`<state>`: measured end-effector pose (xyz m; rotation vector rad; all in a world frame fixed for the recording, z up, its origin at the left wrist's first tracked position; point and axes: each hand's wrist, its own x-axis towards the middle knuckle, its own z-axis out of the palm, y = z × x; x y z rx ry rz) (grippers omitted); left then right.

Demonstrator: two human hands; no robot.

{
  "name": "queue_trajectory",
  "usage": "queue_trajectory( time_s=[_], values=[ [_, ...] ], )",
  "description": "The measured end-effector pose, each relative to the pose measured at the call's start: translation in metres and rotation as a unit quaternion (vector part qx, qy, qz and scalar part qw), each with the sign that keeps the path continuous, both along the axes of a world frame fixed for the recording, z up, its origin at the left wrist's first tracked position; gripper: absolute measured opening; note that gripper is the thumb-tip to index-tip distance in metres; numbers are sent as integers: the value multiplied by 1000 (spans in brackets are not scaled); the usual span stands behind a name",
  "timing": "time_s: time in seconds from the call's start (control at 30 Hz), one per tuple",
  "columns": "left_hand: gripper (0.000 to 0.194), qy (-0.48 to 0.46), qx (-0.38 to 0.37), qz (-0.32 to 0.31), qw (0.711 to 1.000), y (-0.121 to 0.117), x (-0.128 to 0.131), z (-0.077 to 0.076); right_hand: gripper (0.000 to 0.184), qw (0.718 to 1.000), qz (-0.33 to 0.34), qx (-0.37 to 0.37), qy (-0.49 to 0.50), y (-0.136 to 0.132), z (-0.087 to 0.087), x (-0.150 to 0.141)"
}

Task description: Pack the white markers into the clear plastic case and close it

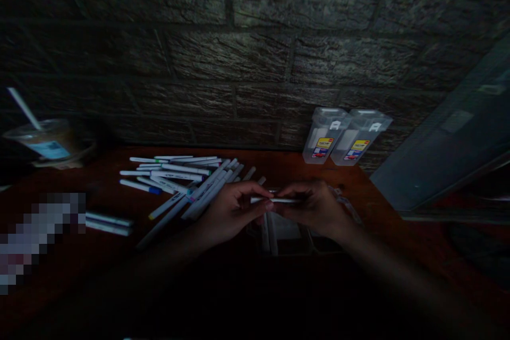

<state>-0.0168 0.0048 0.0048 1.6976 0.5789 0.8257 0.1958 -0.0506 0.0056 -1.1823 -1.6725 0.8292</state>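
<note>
Between my two hands a white marker (pixel 282 200) lies level, pinched at both ends. My left hand (pixel 239 207) closes thumb and fingers on its left end. The fingers of my right hand (pixel 314 207) grip the right end and hide part of it. Below the hands, a clear plastic case (pixel 295 244) rests on the table, with a few white markers (pixel 270 236) in its left part; the dark makes its inside hard to read. Left of my left hand lies a loose pile of white markers (pixel 179 172) with coloured ends.
Two clear lidded containers (pixel 345 138) stand by the brick wall (pixel 255 53). At the left are a drink cup (pixel 50 141) with a straw and a pair of markers (pixel 107 223). A grey metal panel (pixel 442 143) borders the wooden table (pixel 378 207) on the right.
</note>
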Motion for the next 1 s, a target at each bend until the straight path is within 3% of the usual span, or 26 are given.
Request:
queue_trajectory(
  time_s=[0.23,0.5,0.8,1.0],
  values=[
    [16,-16,-1,16,1000,3,-1,-4,12,997,29,-34,61,2,8,-2],
    [20,-54,3,54,997,9,1,0,12,998,-1,-18,59,6,10,2],
    [21,-92,-37,98,990,15,1,2,20,986,-13,-89,140,9,11,8],
    [19,-129,-50,99,985,18,0,-2,19,978,25,-102,179,9,10,11]
  ],
)
